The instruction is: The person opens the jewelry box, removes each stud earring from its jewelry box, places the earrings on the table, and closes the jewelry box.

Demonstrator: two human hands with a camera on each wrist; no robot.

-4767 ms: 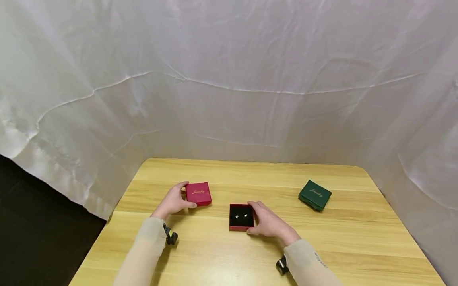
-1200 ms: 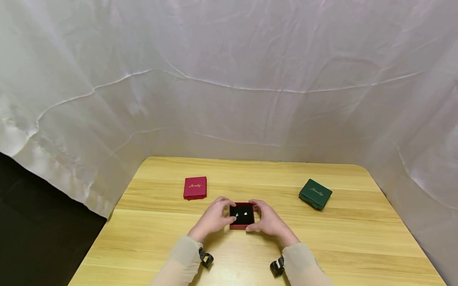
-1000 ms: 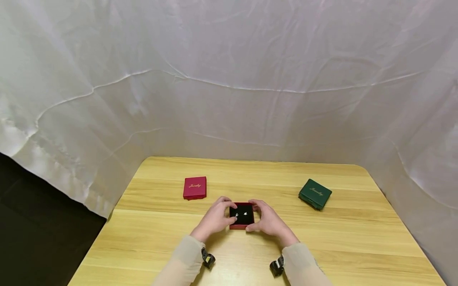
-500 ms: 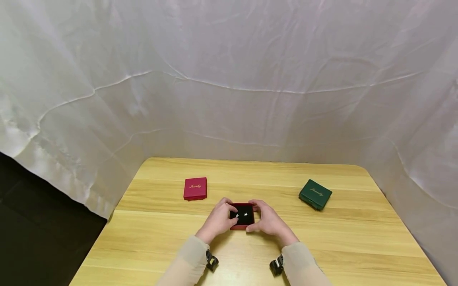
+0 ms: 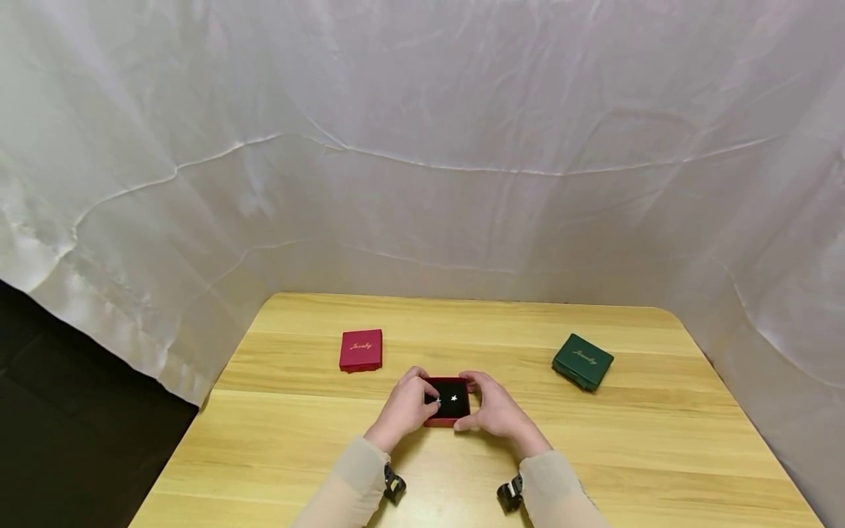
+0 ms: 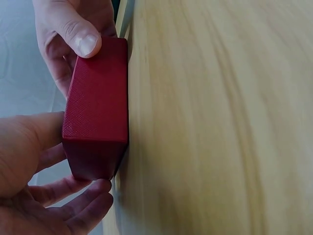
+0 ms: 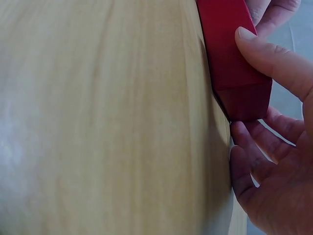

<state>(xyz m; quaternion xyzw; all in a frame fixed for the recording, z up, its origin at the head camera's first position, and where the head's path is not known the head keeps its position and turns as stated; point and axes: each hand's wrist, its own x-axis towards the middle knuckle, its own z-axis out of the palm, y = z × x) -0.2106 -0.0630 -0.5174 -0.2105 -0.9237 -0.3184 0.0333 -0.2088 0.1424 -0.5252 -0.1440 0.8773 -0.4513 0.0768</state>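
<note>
An open red jewelry box (image 5: 441,423) with a black insert sits on the table, its lid off. Two small silvery stud earrings are in the insert; the right earring (image 5: 453,398) is a star, and the left one is partly covered by fingertips. My left hand (image 5: 404,411) reaches over the box's left side, thumb and index tips at that earring; whether they pinch it is unclear. The left wrist view shows its other fingers by the box's side wall. My right hand (image 5: 496,411) holds the box's right end, thumb (image 7: 271,56) on the near wall and fingers behind.
The red lid (image 5: 360,350) marked "Jewelry" lies on the table (image 5: 297,440) at the back left. A closed green jewelry box (image 5: 583,361) stands turned at an angle to the right. Pale cloth (image 5: 422,205) hangs behind the table's far edge.
My left hand let go of the red lid, now farther back on the left, and came to the box. Its fingertips have drawn in on the left earring. The right hand stays put.
</note>
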